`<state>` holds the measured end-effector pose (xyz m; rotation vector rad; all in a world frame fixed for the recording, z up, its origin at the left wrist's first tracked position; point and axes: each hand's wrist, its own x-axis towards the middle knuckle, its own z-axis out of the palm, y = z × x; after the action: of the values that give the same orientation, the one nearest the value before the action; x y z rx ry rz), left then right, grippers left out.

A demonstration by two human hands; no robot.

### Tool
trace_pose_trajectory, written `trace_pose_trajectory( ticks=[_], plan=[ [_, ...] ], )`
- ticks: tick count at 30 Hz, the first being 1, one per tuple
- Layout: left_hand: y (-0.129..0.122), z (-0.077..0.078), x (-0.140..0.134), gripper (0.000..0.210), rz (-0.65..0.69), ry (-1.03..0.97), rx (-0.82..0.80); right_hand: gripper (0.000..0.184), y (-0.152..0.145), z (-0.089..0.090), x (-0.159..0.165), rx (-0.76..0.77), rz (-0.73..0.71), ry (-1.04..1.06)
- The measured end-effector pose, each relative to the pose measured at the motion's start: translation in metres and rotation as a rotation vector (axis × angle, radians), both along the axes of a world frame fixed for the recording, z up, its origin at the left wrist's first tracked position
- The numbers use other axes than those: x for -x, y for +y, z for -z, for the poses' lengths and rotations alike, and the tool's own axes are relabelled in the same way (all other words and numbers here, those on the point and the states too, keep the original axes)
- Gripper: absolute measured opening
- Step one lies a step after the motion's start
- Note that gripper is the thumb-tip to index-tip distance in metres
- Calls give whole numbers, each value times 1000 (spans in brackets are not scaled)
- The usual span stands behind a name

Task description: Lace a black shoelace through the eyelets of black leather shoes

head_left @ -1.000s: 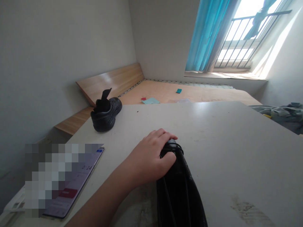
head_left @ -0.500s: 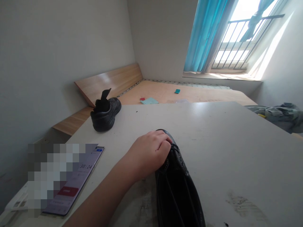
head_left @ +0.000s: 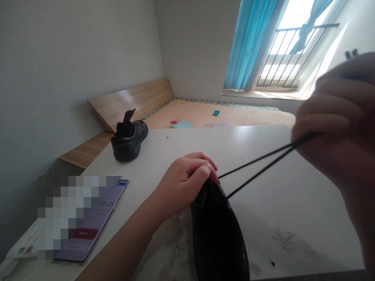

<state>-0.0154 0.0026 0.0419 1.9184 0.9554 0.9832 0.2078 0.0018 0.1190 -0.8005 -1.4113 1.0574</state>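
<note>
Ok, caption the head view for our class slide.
Right hand holds two thin black lace strands taut; left hand rests on black leather-look shoe.

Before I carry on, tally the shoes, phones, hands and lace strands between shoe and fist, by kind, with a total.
Shoes: 2 (near shoe, far shoe)
Phones: 1 (phone)
Hands: 2 (left hand, right hand)
Lace strands: 2 (upper strand, lower strand)
Total: 7

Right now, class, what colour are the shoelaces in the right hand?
Black; the shoelaces show best in the head view.
</note>
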Motion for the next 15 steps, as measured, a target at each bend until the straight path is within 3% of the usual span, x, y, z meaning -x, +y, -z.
trace_pose_trajectory(
  ticks=[1, 3, 7, 9, 11, 13, 15],
  plan=[
    [-1, 0, -1, 36, 29, 16, 11, 48, 7, -14, 15, 64, -66, 179],
    [-2, 0, -2, 30, 67, 54, 34, 47, 17, -32, 43, 137, -185, 314],
    [-1, 2, 0, 21, 170, -38, 176, 63, 33, -44, 78, 90, -353, 450],
    [3, 6, 2, 23, 140, -194, 275, 58, 47, -40, 82, 105, -342, 484],
    [7, 11, 3, 26, 6, -339, 308, 49, 65, -29, 77, 165, -304, 483],
    [12, 15, 2, 26, -101, -448, 289, 46, 85, -14, 64, 241, -257, 466],
    [14, 16, 0, 26, -117, -531, 304, 44, 105, 6, 47, 277, -163, 413]
  ],
)
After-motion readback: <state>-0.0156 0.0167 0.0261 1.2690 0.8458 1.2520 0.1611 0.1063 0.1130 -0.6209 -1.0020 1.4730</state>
